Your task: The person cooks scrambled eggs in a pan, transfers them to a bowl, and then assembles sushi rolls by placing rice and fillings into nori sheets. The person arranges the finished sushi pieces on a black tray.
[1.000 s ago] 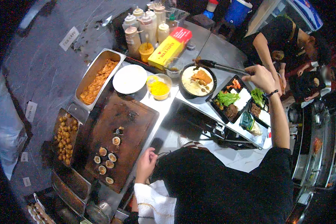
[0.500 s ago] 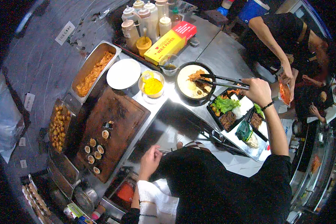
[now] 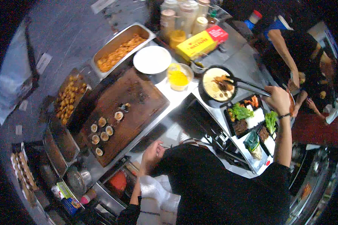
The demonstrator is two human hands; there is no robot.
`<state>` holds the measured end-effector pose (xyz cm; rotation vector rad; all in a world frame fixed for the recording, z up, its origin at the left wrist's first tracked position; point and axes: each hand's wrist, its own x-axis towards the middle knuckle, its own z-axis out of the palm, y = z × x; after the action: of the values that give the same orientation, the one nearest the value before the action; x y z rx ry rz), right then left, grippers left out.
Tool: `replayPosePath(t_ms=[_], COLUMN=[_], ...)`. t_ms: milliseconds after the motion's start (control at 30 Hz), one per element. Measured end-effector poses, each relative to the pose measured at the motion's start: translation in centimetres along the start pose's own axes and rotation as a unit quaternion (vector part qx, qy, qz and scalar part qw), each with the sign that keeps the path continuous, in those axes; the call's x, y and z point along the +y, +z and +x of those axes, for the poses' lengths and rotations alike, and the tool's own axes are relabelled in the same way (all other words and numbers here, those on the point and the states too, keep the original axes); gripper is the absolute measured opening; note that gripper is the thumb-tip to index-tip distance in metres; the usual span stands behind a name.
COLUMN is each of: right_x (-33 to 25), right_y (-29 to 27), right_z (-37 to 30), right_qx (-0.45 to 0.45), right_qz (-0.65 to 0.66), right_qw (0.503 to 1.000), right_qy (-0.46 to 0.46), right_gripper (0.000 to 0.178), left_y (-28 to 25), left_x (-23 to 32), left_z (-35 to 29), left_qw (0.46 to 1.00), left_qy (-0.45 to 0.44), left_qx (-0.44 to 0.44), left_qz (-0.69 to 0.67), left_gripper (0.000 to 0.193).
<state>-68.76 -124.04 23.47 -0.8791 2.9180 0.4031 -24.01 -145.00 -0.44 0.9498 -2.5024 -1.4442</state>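
Observation:
My right hand (image 3: 279, 99) is closed around black tongs (image 3: 249, 87). Their tips reach into a round black bowl (image 3: 201, 90) of creamy pale food, touching the brownish-orange topping (image 3: 222, 82). Below my right hand is a black compartment tray (image 3: 225, 112) with white rice, lettuce, dark meat and orange pickles. A second tray (image 3: 276, 129) lies partly behind my forearm. My left hand (image 3: 152, 155) hangs near my body at the counter edge, fingers curled; whether anything is in them is hidden. A white towel (image 3: 157, 195) lies over that forearm.
A brown cutting board (image 3: 139, 97) holds several roll slices. Around it stand metal pans of orange food (image 3: 118, 52) and small potatoes (image 3: 69, 97), a white plate (image 3: 152, 60), a yellow-filled tub (image 3: 178, 78), a wax paper box (image 3: 199, 44) and squeeze bottles (image 3: 184, 17). Another person (image 3: 304, 52) works at right.
The view has shifted, so the counter items appear farther right. The tongs remain over the bowl in my right hand. My left hand's fingers look more curled.

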Motion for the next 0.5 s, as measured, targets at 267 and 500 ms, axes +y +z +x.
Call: replayPosePath(t_ms=[267, 500], right_x=[-21.8, -45.0], right_y=[-7.7, -5.4], right_z=[3.5, 13.6], right_qx=[0.091, 0.143], right_qz=[0.171, 0.078], right_qw=[0.97, 0.957], right_qy=[-0.145, -0.24], right_gripper=[0.056, 0.099], left_y=[-8.4, -16.4], left_x=[-6.0, -8.6], left_z=[-4.6, -5.2], left_qw=[0.996, 0.997], left_qy=[-0.062, -0.021], left_qx=[0.038, 0.057], left_qz=[-0.058, -0.039], left_gripper=[0.032, 0.032])
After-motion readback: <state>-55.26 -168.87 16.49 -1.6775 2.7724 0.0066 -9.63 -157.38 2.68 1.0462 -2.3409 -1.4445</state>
